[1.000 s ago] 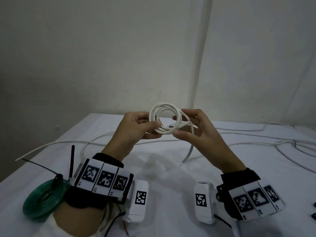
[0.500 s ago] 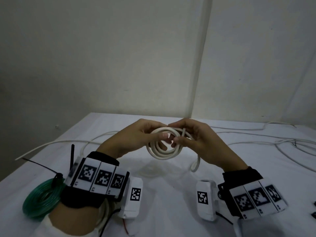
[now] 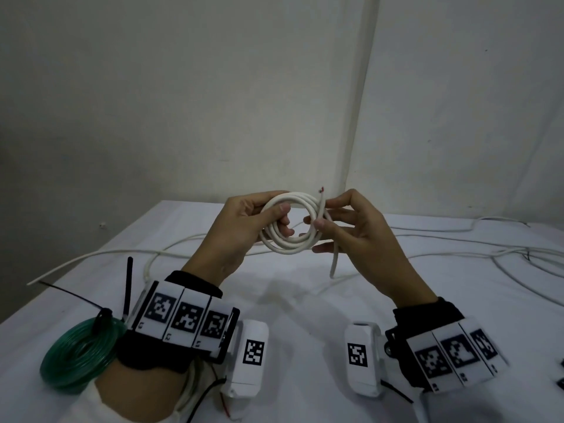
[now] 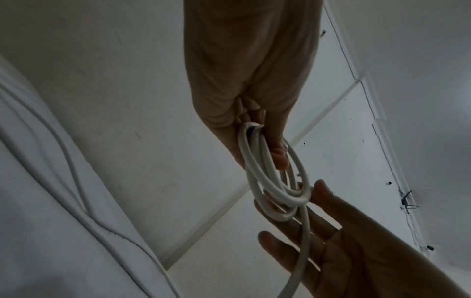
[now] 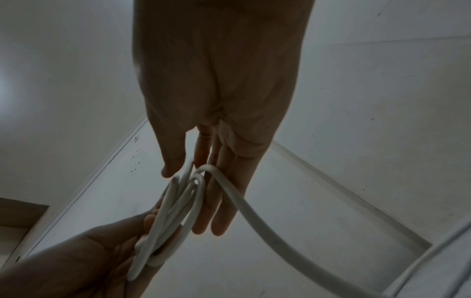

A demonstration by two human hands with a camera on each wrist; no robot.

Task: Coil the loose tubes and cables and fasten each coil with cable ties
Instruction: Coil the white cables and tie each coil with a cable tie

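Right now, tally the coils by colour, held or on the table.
White coil, held between left hand and right hand: 1
Green coil, lying on the table: 1
Total: 2
The loose white cables on the table overlap too much to count.

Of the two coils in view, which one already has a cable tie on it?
The green tube coil lying on the table, with a black cable tie around it. The white cable coil held in both hands has none.
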